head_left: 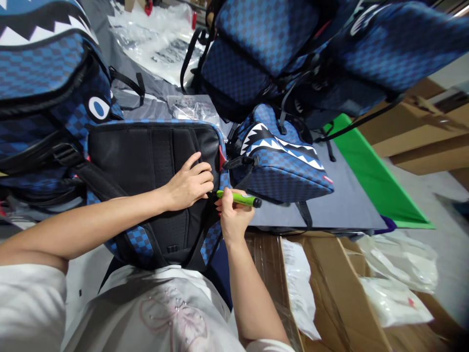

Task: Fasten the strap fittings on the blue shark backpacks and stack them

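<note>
A blue checkered backpack (154, 161) lies in front of me with its black padded back panel facing up. My left hand (190, 183) rests on the right part of that panel, fingers curled against the edge seam. My right hand (232, 217) is closed around a green marker-like tool (240, 198), whose tip points left at the bag's edge just under my left fingers. A smaller blue checkered bag with a shark-teeth print (282, 161) lies just right of both hands.
More blue checkered backpacks are piled at the left (44, 98) and at the back right (311, 54). A grey table surface (340, 205) meets a green sheet (373, 176). Cardboard boxes with plastic bags (395, 298) stand at lower right.
</note>
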`<state>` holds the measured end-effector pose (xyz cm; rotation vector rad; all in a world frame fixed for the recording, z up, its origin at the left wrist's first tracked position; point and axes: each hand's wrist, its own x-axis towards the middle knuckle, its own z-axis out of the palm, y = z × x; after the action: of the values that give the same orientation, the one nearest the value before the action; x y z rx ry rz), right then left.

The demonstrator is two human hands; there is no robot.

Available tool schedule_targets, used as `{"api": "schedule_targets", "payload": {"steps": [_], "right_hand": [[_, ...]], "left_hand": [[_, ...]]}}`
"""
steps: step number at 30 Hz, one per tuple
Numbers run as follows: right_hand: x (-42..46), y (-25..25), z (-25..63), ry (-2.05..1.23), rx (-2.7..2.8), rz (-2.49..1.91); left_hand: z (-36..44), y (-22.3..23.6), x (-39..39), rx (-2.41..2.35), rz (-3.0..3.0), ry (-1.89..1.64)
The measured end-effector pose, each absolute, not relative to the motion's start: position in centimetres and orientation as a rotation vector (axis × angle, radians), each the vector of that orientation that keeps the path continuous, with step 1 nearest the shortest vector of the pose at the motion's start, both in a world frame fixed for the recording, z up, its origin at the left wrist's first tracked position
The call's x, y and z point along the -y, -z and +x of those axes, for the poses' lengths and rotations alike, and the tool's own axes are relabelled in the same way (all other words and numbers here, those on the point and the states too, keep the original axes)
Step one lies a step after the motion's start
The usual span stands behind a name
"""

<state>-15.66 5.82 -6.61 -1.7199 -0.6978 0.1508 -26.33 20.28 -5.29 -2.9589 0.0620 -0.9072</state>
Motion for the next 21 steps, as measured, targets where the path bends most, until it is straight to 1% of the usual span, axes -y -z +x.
{"api": "schedule_targets", "payload": {"steps": [13, 18, 21], "right_hand": [[-6.5, 5.4, -15.3, 0.039, 0.861, -1.940], [-6.7, 5.4, -15.5, -0.065, 0.846, -1.860], [-6.7, 5.4, -15.6, 0.031, 0.880, -1.940]], "left_hand": [[-26.4, 5.3, -20.2, -0.021, -2.990, 0.847], [-26.4, 5.2, -20.2, -0.017, -3.002, 0.833], [-26.4, 5.2, -20.1, -0.010, -2.998, 0.821]]}}
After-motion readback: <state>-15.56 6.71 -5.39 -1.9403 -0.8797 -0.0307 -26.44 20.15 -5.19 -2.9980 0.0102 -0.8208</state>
